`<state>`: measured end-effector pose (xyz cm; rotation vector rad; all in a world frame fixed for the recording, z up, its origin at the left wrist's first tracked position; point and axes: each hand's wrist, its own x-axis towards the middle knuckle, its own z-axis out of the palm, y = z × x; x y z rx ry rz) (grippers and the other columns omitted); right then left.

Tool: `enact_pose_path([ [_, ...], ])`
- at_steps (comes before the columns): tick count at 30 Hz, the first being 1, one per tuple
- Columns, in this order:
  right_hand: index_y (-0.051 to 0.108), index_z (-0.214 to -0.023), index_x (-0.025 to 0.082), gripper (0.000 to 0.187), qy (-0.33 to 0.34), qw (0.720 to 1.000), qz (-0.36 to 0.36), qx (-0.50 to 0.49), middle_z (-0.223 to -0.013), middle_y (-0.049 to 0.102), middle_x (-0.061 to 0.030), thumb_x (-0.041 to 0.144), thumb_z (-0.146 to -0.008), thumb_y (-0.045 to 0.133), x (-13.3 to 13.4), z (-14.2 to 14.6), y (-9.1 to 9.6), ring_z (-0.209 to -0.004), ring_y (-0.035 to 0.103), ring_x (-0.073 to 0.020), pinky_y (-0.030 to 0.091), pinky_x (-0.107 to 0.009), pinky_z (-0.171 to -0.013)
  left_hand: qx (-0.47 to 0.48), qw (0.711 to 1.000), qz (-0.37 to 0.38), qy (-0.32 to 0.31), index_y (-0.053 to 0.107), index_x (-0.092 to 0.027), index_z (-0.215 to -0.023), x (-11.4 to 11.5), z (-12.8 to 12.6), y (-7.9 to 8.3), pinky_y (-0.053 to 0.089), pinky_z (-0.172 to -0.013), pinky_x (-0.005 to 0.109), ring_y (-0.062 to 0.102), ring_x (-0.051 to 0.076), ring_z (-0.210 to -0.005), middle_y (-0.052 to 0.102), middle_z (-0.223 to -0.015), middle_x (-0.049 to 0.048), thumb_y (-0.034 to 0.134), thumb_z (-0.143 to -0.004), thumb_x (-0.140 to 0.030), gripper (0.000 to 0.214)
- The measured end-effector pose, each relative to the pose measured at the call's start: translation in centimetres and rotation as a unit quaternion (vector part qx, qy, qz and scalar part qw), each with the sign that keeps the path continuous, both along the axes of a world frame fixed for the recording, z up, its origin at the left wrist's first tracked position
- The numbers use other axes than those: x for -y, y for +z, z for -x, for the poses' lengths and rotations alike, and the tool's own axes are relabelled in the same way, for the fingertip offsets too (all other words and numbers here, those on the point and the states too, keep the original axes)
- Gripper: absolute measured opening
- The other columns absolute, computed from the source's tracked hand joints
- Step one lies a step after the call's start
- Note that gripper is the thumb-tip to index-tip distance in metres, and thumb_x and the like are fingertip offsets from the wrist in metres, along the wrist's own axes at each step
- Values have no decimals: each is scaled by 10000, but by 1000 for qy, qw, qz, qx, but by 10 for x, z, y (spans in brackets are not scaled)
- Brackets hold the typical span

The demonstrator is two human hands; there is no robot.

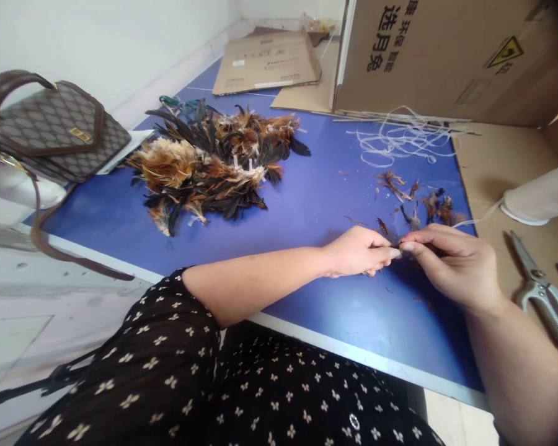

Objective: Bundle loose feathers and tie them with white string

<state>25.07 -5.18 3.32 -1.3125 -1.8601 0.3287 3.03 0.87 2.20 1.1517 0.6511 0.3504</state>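
My left hand (360,251) is closed over the blue table, with brownish feather bits showing at its edges; the rest of what it holds is hidden by the fingers. Thumb and forefinger of my right hand (460,260) pinch at the left fingertips, on something small and dark that I cannot make out. Just beyond the hands lie loose brown and dark feathers (439,207). A thin white strip (477,221) runs from the white roll (546,193) and passes behind my right hand.
Bundles of brown and black feathers (209,176) are heaped at left. Tangled white string (400,139) lies far right, before a large cardboard box (437,62). Scissors (542,285) rest on cardboard beside my right wrist. A patterned handbag (69,130) stands at the left edge; flat cardboard (265,59) lies behind.
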Motion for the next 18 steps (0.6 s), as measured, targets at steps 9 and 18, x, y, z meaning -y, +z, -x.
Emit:
enact_pose_path([
  [9,872,-1018,231,122,4,1000,19,19,-901,858,-51,336,-1058,826,2,-4,4,-745,769,-172,575,-306,-694,-69,974,-215,-3,757,-157,-911,-7,5,-6,406,-625,258,509,93,-585,573,-648,-57,654,-1094,-329,272],
  [18,776,-889,254,194,88,996,17,13,-762,745,-26,317,-1072,778,10,3,25,-653,685,-168,543,-325,-618,-112,950,-289,-29,678,-174,-712,-7,6,-1,391,-660,294,497,122,-631,557,-633,-32,647,-1071,-264,371],
])
